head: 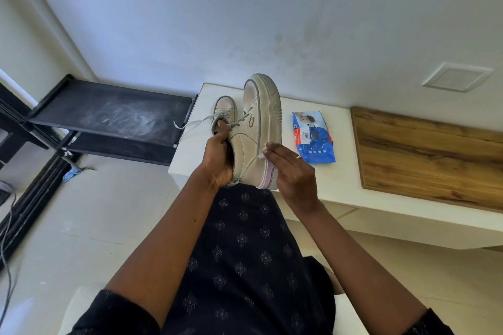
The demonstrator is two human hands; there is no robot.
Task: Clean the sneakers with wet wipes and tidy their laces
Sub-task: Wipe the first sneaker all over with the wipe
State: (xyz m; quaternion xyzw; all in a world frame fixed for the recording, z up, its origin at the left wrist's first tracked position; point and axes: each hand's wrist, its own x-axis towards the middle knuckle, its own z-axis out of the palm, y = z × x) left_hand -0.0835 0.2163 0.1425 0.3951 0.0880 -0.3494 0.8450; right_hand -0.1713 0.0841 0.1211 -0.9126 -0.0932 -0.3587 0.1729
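Observation:
I hold a beige sneaker (254, 128) up above the white counter (337, 185), toe pointing away and sole turned to the right. My left hand (219, 156) grips it at the opening, fingers curled inside the collar. My right hand (290, 171) presses a small white wet wipe (261, 152) against the sneaker's side near the heel. Its grey laces (196, 122) hang loose to the left. A second beige sneaker (224, 109) stands on the counter behind the held one, partly hidden by it. The blue wet-wipe pack (313, 137) lies flat on the counter to the right.
A wooden panel (430, 155) covers the counter's right part. A black shelf rack (109, 117) stands to the left against the wall. Cables (8, 239) trail over the tiled floor at far left. My dark patterned garment (245, 253) fills the foreground.

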